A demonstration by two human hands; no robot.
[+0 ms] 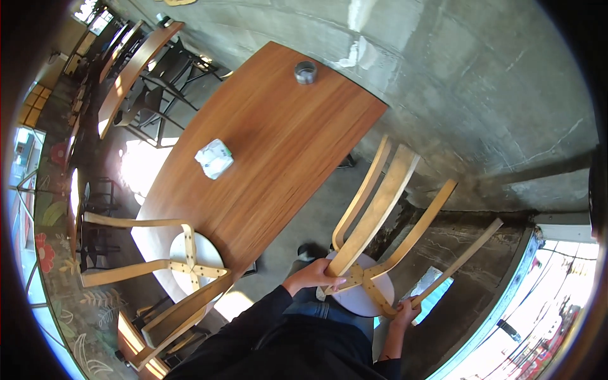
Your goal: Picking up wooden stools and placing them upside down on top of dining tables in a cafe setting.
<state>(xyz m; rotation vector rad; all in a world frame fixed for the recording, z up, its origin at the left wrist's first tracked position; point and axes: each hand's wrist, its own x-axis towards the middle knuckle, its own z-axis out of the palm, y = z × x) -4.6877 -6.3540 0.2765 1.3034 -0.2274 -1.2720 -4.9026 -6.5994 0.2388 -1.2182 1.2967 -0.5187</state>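
Note:
An upside-down bentwood stool (378, 215) with a round pale seat is held in front of me, its curved legs pointing up and away. My left hand (310, 275) is closed around the lower part of a wide light-wood leg, near the seat. Farther right, my right hand (406, 311) grips another leg close to its bend. A second bentwood stool (190, 247) rests upside down on the near left end of the brown wooden table (285, 126), with its round seat against the tabletop.
On the table are a white packet (214, 158) and a round grey container (305, 72). A concrete wall (494, 82) runs along the far right side, with a bright window (544, 316) at lower right. Dark chairs (142, 107) and another wooden table (136, 73) stand at the far left.

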